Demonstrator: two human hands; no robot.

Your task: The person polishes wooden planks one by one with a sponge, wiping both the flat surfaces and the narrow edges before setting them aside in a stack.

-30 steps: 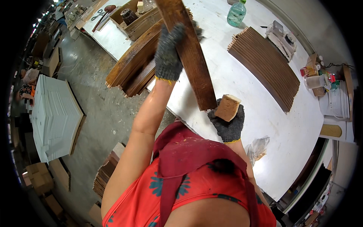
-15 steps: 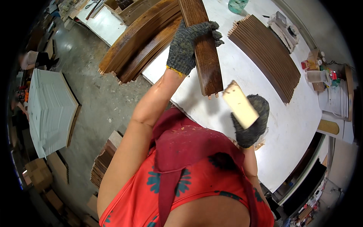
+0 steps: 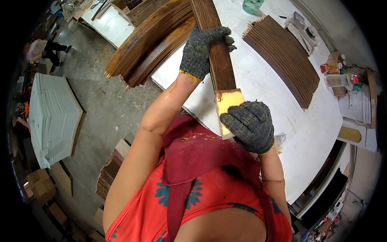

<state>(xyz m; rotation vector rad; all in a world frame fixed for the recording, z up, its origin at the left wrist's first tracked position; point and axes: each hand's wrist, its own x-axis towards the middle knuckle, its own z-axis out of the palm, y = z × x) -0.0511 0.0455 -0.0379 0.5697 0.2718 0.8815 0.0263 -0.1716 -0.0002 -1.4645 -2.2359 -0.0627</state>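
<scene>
Both my hands wear dark grey knit gloves. My left hand [image 3: 200, 52] is wrapped round a long dark-brown wooden slat [image 3: 221, 60], which slants over the white table [image 3: 310, 149]. In my right hand [image 3: 250, 126] is a pale yellow rectangular pad [image 3: 229, 98] with a brown-stained far end. That end lies against the slat's near end and hides its pegs. Which material the pad is made of, I cannot tell. Left of my left hand lie stacked curved brown slats [image 3: 149, 48] with pegged ends. Farther right, a neat row of thin dark slats [image 3: 282, 60] rests on the table.
At the back stands a greenish clear container [image 3: 253, 5]. Small tools [image 3: 302, 34] and bottles [image 3: 338, 80] line the right side. White panels [image 3: 54, 117] are stacked on the left, near another person [image 3: 44, 50]. More wood pieces [image 3: 111, 167] sit beside me, low on the left.
My right hand has swung left and turned over, bringing the yellow pad onto the slat's near end. My left hand keeps its grip. The person at far left has moved farther into view.
</scene>
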